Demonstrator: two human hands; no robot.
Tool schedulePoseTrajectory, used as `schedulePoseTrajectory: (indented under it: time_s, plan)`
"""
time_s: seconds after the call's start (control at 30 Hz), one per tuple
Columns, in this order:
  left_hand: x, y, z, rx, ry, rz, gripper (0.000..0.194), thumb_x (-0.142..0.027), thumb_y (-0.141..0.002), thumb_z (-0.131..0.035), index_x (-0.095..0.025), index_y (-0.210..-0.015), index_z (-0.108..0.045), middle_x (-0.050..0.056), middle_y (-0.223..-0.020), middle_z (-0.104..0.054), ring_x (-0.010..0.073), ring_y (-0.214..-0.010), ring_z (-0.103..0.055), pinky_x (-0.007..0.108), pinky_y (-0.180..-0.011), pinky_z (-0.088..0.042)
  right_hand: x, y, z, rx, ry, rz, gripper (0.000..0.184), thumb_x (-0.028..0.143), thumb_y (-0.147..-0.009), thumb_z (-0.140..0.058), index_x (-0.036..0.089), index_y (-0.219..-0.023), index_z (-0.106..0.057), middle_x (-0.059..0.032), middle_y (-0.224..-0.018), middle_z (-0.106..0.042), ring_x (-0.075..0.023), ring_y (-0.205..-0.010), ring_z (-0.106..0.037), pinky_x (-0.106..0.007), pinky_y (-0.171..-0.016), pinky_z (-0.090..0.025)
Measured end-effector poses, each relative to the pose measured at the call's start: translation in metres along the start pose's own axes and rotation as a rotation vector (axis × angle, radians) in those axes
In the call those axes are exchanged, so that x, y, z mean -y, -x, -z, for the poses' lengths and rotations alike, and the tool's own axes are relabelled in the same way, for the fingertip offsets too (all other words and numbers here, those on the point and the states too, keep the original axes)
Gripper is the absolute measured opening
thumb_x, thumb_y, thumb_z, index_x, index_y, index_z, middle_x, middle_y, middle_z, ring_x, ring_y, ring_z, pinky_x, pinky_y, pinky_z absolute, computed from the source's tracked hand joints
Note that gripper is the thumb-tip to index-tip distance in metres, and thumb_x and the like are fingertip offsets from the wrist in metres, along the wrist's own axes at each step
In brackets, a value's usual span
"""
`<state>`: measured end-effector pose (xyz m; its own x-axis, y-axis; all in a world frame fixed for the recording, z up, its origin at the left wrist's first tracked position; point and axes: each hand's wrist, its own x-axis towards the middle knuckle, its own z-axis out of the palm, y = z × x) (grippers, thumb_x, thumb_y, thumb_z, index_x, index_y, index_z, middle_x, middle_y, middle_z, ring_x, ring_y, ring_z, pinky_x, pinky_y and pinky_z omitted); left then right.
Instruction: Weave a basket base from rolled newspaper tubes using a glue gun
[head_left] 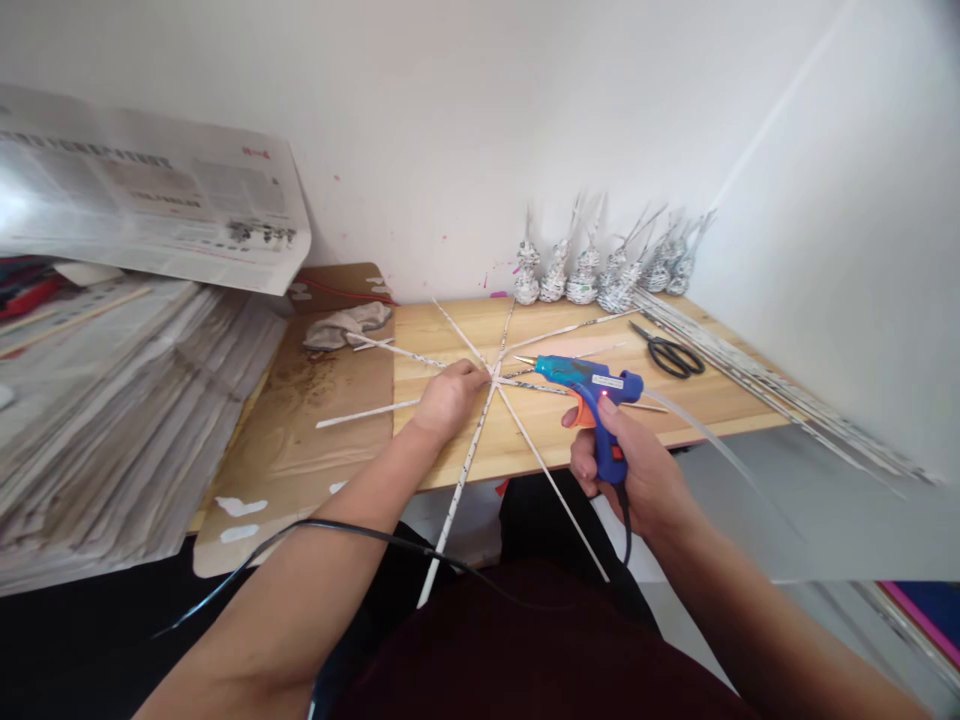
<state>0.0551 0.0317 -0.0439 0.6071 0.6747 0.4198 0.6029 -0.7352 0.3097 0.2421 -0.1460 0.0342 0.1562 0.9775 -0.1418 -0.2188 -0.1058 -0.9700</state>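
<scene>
Left hand (450, 398): my nearer grip, fingers pinched at hub of rolled-paper star (496, 380), on counter (412, 330). Right hand (637, 455): clamped round glue gun (592, 378) handle; barrel lies crosswise, nozzle (526, 360) just right of hub, aimed left.

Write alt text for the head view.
Right hand holds a blue glue gun over a wooden table, nozzle near the centre of a star of printed-paper sticks pinched by the left hand. Black scissors, gourd-shaped paper pieces and stacked newspapers sit nearby.
</scene>
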Motion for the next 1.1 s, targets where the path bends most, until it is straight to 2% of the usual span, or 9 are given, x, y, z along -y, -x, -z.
schedulePoseTrajectory:
  time_s: [0.13, 0.33, 0.5, 0.6, 0.7, 0.83, 0.93, 1.0, 1.1]
  plan:
    - [-0.004, -0.002, 0.001, 0.045, -0.064, 0.009, 0.028, -0.019, -0.096, -0.046, -0.02, -0.107, -0.071, 0.007, -0.099, -0.064, 0.0193, -0.093, -0.061, 0.03, -0.083, -0.05, -0.001, 0.0, 0.002, 0.007, -0.013, -0.008, 0.043, 0.062, -0.088, -0.051, 0.02, -0.089, -0.06, 0.0033, -0.048, -0.053, -0.0113, -0.039, -0.046, -0.023, -0.041, -0.033]
    - [-0.022, -0.005, 0.013, 0.134, -0.124, 0.086, 0.025, -0.017, -0.096, -0.046, -0.016, -0.106, -0.068, 0.009, -0.106, -0.064, 0.0204, -0.1, -0.062, 0.029, -0.085, -0.051, 0.004, 0.006, -0.004, 0.036, -0.018, -0.06, 0.043, 0.063, -0.088, -0.051, 0.022, -0.092, -0.062, 0.0027, -0.049, -0.052, -0.0119, -0.039, -0.045, -0.024, -0.041, -0.035]
    - [-0.027, -0.002, 0.025, 0.196, -0.082, 0.132, 0.04, -0.003, -0.088, -0.046, -0.016, -0.122, -0.062, 0.011, -0.113, -0.064, 0.021, -0.104, -0.062, 0.03, -0.091, -0.051, 0.017, 0.013, -0.014, 0.076, 0.098, -0.069, 0.047, 0.067, -0.087, -0.048, 0.022, -0.084, -0.064, -0.0021, -0.049, -0.055, -0.0161, -0.04, -0.049, -0.028, -0.039, -0.036]
    - [-0.034, 0.013, 0.037, 0.136, -0.084, 0.112, 0.049, -0.002, -0.086, -0.046, -0.016, -0.133, -0.054, 0.013, -0.113, -0.063, 0.0234, -0.108, -0.061, 0.035, -0.096, -0.05, 0.027, 0.018, -0.025, 0.147, 0.152, -0.067, 0.052, 0.07, -0.086, -0.048, 0.021, -0.079, -0.063, -0.0065, -0.054, -0.061, -0.0169, -0.043, -0.054, -0.027, -0.036, -0.034]
    - [-0.05, 0.044, 0.056, -0.001, 0.01, 0.026, 0.04, -0.009, -0.092, -0.047, -0.018, -0.13, -0.057, 0.013, -0.12, -0.061, 0.0243, -0.119, -0.055, 0.04, -0.105, -0.046, 0.034, 0.022, -0.046, 0.27, 0.143, -0.121, 0.056, 0.073, -0.086, -0.045, 0.02, -0.087, -0.064, -0.0064, -0.06, -0.065, -0.0153, -0.043, -0.054, -0.023, -0.034, -0.031]
    - [-0.071, 0.109, 0.089, -0.075, 0.303, -0.027, 0.035, -0.017, -0.096, -0.047, -0.023, -0.128, -0.059, 0.013, -0.125, -0.061, 0.0234, -0.12, -0.057, 0.041, -0.103, -0.049, 0.04, 0.017, -0.087, 0.477, 0.066, -0.162, 0.056, 0.072, -0.088, -0.044, 0.02, -0.098, -0.061, -0.005, -0.07, -0.068, -0.0135, -0.048, -0.058, -0.02, -0.035, -0.035]
    - [-0.079, 0.164, 0.105, -0.133, 0.41, 0.084, 0.036, -0.018, -0.095, -0.049, -0.028, -0.128, -0.061, 0.011, -0.126, -0.062, 0.0232, -0.118, -0.059, 0.042, -0.102, -0.05, 0.043, 0.007, -0.116, 0.551, -0.012, -0.112, 0.049, 0.066, -0.089, -0.052, 0.02, -0.103, -0.059, -0.0055, -0.083, -0.07, -0.0147, -0.062, -0.066, -0.018, -0.037, -0.036]
    - [-0.08, 0.198, 0.109, -0.173, 0.455, 0.155, 0.036, -0.02, -0.093, -0.054, -0.032, -0.126, -0.063, 0.009, -0.122, -0.065, 0.0236, -0.115, -0.062, 0.042, -0.099, -0.053, 0.043, -0.002, -0.133, 0.569, -0.039, -0.066, 0.044, 0.061, -0.089, -0.057, 0.019, -0.101, -0.058, -0.0055, -0.086, -0.071, -0.0147, -0.067, -0.068, -0.016, -0.038, -0.037]
    - [-0.081, 0.242, 0.107, -0.188, 0.577, 0.381, 0.04, -0.024, -0.089, -0.061, -0.036, -0.128, -0.063, 0.008, -0.123, -0.066, 0.0257, -0.113, -0.064, 0.044, -0.098, -0.055, 0.039, -0.015, -0.156, 0.598, -0.086, -0.075, 0.035, 0.052, -0.092, -0.058, 0.018, -0.097, -0.058, -0.0053, -0.085, -0.07, -0.015, -0.07, -0.07, -0.016, -0.041, -0.041]
